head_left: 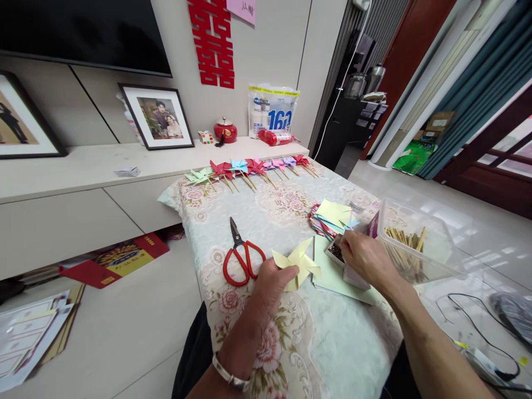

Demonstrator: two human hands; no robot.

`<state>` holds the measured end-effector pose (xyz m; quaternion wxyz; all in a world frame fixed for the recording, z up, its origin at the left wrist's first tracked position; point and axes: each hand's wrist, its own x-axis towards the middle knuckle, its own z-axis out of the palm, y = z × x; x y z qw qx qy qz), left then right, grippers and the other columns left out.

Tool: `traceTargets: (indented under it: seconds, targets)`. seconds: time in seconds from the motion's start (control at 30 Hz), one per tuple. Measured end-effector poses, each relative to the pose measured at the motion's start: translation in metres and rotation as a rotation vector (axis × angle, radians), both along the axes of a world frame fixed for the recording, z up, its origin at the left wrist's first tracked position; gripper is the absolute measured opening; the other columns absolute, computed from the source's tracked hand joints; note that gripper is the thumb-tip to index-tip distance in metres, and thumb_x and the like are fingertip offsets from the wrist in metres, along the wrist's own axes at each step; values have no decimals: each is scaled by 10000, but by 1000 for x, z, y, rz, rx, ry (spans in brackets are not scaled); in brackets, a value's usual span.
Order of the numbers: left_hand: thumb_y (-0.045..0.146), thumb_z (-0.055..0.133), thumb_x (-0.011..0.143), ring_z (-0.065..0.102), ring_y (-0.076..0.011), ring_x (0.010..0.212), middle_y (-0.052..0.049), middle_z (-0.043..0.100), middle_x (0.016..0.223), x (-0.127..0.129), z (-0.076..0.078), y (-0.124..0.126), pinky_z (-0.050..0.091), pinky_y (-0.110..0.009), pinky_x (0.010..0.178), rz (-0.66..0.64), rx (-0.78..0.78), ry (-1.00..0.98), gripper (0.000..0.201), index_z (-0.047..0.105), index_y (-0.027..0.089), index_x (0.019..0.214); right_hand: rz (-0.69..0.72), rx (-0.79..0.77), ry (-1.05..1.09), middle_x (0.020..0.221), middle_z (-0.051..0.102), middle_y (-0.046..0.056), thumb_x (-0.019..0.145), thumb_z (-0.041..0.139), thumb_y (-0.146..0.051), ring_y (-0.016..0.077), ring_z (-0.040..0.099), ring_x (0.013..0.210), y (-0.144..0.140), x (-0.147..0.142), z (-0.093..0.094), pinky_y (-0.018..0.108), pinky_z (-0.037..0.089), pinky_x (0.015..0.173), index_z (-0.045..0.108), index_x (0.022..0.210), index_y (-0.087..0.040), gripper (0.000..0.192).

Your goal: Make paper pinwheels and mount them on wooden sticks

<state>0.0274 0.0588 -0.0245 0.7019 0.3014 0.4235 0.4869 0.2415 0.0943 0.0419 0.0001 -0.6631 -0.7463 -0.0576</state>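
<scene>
Pinched between the thumb and fingers of my left hand (272, 282) is a pale yellow paper pinwheel (300, 260), its folded blades facing up. My right hand (361, 252) reaches over a small open box (334, 252) of tiny dark metal pieces; its fingers are bunched together at the box's edge, and whatever is in them is hidden. The box rests on light green paper sheets (322, 266). Scissors with red handles (241, 257) lie left of the pinwheel, blades pointing away from me. Behind the box is a stack of coloured paper (332, 213).
Finished pinwheels on sticks (249, 169) line the table's far edge. At the right, a clear plastic bin (440, 249) holds many thin wooden sticks (405, 244). A flowered cloth (332, 338) covers the table. Beyond stands a white cabinet (162, 160) with a framed photo (160, 116).
</scene>
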Motion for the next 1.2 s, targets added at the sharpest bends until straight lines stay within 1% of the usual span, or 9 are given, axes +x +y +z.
traceTargets:
  seconds: [0.07,0.17,0.27,0.33,0.47,0.6,1.0,1.07,1.2]
  targets:
    - [241,733,613,601,-175,605,-21,685,651,0,-1,0,465,-278,596,11,7,17,202,696,124,773,2,58,170,655,648,27,903,477,-187,170,577,559,-8,0,4,284,329,556,579,767,-196,171]
    - [245,723,642,593,-172,591,-17,680,654,0,-4,-1,466,-279,583,16,17,64,178,683,130,772,98,119,584,632,617,-10,853,527,-223,145,545,538,-22,-9,3,259,371,552,550,730,-215,126]
    - [245,725,663,588,-169,599,-16,687,667,-1,-6,-3,449,-259,558,54,36,163,163,690,134,777,197,37,869,651,616,-13,853,527,-236,141,549,564,-37,-28,-4,244,402,540,560,747,-218,113]
    - [246,734,665,589,-171,621,-13,688,674,-2,-5,-4,443,-249,557,84,64,218,156,695,138,771,255,-6,937,631,590,-21,865,521,-225,134,529,557,-45,-43,-10,238,398,530,556,748,-215,122]
    - [241,721,671,588,-171,664,-11,690,702,-1,4,-3,451,-244,593,46,103,240,167,720,132,798,351,14,907,656,585,-21,887,510,-181,122,525,571,-54,-66,-24,237,382,547,563,783,-204,118]
    - [221,705,657,574,-165,675,-12,687,710,0,8,-1,447,-240,602,51,99,260,177,727,127,805,400,11,899,665,574,-30,901,499,-162,112,502,561,-54,-69,-34,234,372,550,547,812,-206,110]
    - [241,698,677,565,-149,610,-2,680,663,-1,1,-3,431,-232,555,79,135,293,119,684,139,735,507,95,828,689,528,-20,868,477,-116,116,476,576,-55,-64,-35,238,352,566,493,779,-209,129]
    - [244,691,689,565,-146,605,2,673,658,-1,0,-3,436,-236,565,114,131,230,119,686,139,746,492,37,802,667,517,-30,835,483,-100,114,463,565,-58,-61,-32,234,337,558,474,759,-214,137]
    - [269,712,677,580,-149,613,-9,692,684,0,-3,-1,455,-248,584,213,75,91,188,709,130,804,449,-211,598,648,531,-34,765,479,-56,116,459,549,-66,-57,-29,244,293,545,454,733,-218,167]
